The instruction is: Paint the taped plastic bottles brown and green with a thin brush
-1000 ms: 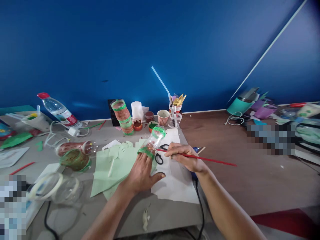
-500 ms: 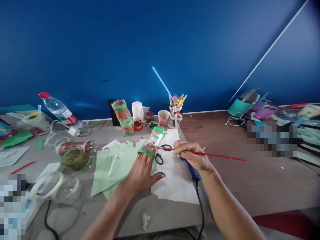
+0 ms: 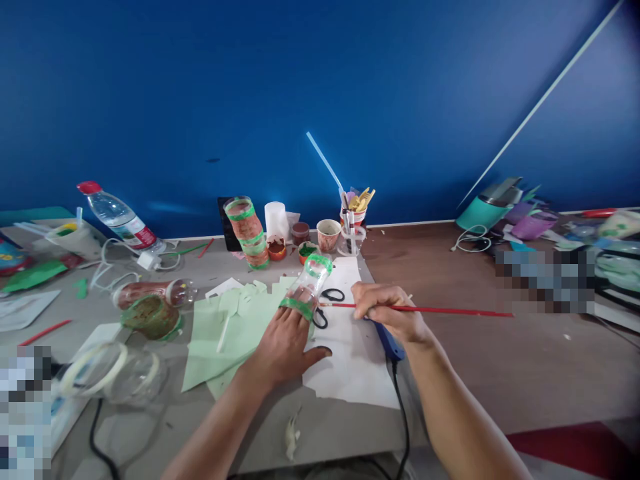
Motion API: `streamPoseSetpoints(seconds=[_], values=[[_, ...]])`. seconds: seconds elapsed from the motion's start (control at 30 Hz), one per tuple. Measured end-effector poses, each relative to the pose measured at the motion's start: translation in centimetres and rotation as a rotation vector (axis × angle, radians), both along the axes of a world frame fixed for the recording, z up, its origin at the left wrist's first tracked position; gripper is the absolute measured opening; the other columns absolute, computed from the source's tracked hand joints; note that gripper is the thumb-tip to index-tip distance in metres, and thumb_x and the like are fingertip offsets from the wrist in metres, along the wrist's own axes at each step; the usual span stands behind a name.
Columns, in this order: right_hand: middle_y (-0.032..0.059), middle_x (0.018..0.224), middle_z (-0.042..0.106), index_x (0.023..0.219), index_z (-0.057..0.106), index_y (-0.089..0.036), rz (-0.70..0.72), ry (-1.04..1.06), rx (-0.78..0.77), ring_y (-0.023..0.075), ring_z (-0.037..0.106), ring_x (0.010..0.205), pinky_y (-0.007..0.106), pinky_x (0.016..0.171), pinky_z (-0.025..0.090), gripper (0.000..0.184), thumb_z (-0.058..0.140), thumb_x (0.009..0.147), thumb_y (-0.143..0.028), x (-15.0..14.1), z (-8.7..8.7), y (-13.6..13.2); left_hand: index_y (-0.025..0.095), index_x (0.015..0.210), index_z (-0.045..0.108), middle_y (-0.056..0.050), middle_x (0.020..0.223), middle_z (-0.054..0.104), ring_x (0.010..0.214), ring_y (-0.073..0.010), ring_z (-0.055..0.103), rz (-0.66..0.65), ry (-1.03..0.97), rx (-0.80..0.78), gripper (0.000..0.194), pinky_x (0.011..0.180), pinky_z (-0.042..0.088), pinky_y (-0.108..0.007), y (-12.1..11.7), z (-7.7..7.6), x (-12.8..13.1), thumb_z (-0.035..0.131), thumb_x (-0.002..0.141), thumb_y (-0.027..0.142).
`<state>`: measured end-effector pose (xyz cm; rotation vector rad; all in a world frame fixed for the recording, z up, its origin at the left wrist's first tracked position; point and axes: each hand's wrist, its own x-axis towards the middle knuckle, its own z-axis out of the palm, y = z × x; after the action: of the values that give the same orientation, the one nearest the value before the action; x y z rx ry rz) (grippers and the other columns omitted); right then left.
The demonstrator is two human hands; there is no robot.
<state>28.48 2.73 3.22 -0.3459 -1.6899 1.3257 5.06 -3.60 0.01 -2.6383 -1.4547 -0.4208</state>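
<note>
My left hand (image 3: 286, 343) has its fingers pushed inside a clear cut plastic bottle (image 3: 311, 283) with green painted rims, holding it from within. The thumb sticks out to the right, over the white paper (image 3: 345, 373). In my right hand (image 3: 389, 308), a thin red paintbrush (image 3: 450, 311) is pinched near its bristle end, the handle pointing right. Its tip is just right of the bottle; whether they touch I cannot tell. Black scissor handles (image 3: 333, 295) show beside the tip. Behind the bottle stand a pot of green paint (image 3: 309, 252) and a pot of brown paint (image 3: 277, 249).
A painted bottle tower (image 3: 247, 230) stands near the blue wall. Light green paper (image 3: 225, 333) lies left of my left hand. A blue corded tool (image 3: 389, 341) rests under my right wrist. Further left are painted bottle pieces (image 3: 150, 317) and a water bottle (image 3: 123, 220).
My right hand has shifted slightly right, drawing the brush tip from over the bottle to its right side. My left hand and the bottle are nearly still.
</note>
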Motion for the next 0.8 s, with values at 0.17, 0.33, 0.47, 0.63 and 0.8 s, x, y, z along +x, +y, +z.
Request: streamPoseSetpoints(seconds=[0.17, 0.33, 0.47, 0.63, 0.8], values=[[0.0040, 0.072, 0.059, 0.088, 0.078, -0.020, -0.007, -0.064, 0.000, 0.0170, 0.049, 0.066, 0.031, 0.063, 0.035, 0.018, 0.061, 0.086, -0.024, -0.73, -0.12, -0.34, 0.014, 0.122, 0.056, -0.016, 0.108, 0.068, 0.108, -0.0347, 0.062, 0.001, -0.027, -0.072, 0.061, 0.098, 0.044, -0.050, 0.02, -0.27, 0.05, 0.057, 0.084, 0.062], [0.0036, 0.064, 0.060, 0.080, 0.077, -0.020, 0.044, -0.105, 0.064, 0.0185, 0.049, 0.067, 0.034, 0.068, 0.036, 0.017, 0.063, 0.085, -0.027, -0.68, 0.39, -0.37, 0.016, 0.116, 0.060, -0.015, 0.106, 0.068, 0.107, -0.0345, 0.062, 0.019, -0.012, -0.102, 0.055, 0.099, 0.043, -0.051, 0.00, -0.25, 0.14, 0.058, 0.084, 0.060], [0.0032, 0.060, 0.057, 0.075, 0.076, -0.020, 0.005, -0.031, 0.030, 0.0184, 0.046, 0.063, 0.034, 0.064, 0.035, 0.018, 0.064, 0.083, -0.030, -0.30, 0.33, -0.10, 0.012, 0.118, 0.059, -0.017, 0.108, 0.068, 0.109, -0.0359, 0.061, 0.012, -0.027, -0.069, 0.060, 0.098, 0.044, -0.051, 0.03, -0.11, 0.12, 0.061, 0.082, 0.060], [0.0043, 0.067, 0.060, 0.081, 0.077, -0.020, 0.019, -0.085, 0.041, 0.0191, 0.049, 0.068, 0.034, 0.067, 0.036, 0.017, 0.062, 0.085, -0.028, -0.76, 0.23, -0.29, 0.015, 0.108, 0.063, -0.015, 0.099, 0.069, 0.101, -0.0356, 0.064, -0.001, -0.062, -0.085, 0.053, 0.093, 0.047, -0.052, 0.06, -0.28, 0.03, 0.058, 0.083, 0.061], [0.0030, 0.058, 0.057, 0.072, 0.076, -0.020, 0.047, -0.076, 0.045, 0.0179, 0.045, 0.063, 0.035, 0.066, 0.035, 0.018, 0.064, 0.082, -0.029, -0.44, 0.41, -0.32, 0.014, 0.124, 0.056, -0.018, 0.115, 0.066, 0.114, -0.0363, 0.059, -0.003, -0.053, -0.065, 0.061, 0.101, 0.042, -0.053, 0.14, -0.42, -0.19, 0.059, 0.084, 0.060]])
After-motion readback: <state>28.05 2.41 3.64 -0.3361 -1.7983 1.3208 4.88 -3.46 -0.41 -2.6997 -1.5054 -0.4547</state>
